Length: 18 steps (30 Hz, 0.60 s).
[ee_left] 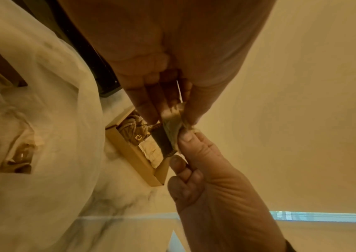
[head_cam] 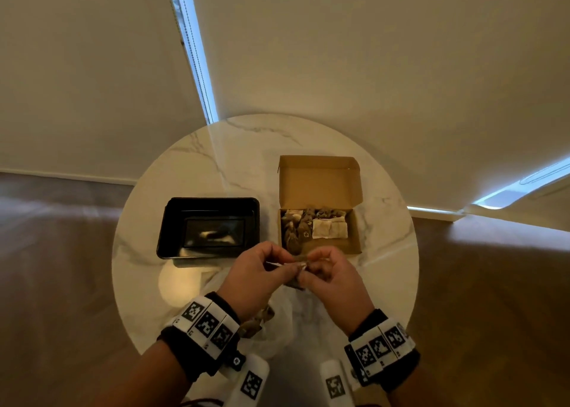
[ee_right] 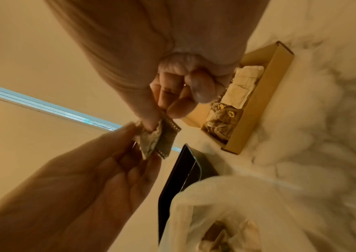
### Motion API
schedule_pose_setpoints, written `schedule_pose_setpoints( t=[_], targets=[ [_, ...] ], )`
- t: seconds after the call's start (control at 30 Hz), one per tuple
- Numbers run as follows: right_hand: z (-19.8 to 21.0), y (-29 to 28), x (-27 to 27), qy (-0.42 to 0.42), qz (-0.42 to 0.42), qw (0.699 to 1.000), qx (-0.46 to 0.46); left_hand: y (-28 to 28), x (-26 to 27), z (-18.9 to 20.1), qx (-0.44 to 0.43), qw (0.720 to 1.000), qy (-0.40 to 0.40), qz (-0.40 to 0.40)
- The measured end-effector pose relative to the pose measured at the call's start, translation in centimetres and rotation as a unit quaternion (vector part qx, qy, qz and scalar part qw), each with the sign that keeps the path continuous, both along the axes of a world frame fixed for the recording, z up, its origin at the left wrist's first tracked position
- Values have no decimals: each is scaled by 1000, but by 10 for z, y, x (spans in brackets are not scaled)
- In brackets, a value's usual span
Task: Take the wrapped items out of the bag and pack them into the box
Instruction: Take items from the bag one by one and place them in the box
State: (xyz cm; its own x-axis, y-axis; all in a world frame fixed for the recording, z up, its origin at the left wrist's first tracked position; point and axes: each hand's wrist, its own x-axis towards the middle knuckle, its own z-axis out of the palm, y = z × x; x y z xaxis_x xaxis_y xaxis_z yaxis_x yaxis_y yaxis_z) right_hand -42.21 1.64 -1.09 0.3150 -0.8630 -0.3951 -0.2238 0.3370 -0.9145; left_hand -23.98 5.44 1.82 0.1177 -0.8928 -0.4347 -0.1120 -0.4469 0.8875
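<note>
A small brown wrapped item with a serrated edge is held above the table's near side, pinched at its two ends by both hands. My left hand grips one end, my right hand the other. The wrist views show the same item between thumbs and fingertips. Just beyond the hands, an open cardboard box holds several brown and white wrapped items. Under my wrists lies a translucent white bag with more wrapped items inside.
A black plastic tray sits to the left of the box on the round marble table. The box lid stands up at the far side. Walls and window blinds stand behind the table, and floor surrounds it.
</note>
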Motion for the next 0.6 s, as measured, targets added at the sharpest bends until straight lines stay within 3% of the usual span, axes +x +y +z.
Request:
schedule_pose_setpoints(
  t=[0.17, 0.3, 0.47, 0.6],
  targets=[
    [-26, -69, -3, 144, 24, 988, -57, 16, 21, -9, 29, 997, -66, 20],
    [-71, -113, 6, 269, 88, 956, -80, 49, 45, -19, 72, 994, -81, -4],
    [-104, -129, 17, 369, 137, 914, -96, 87, 68, -21, 107, 989, -97, -2],
    [-102, -131, 29, 438, 159, 878, -109, 103, 81, -21, 117, 988, -103, 14]
  ],
)
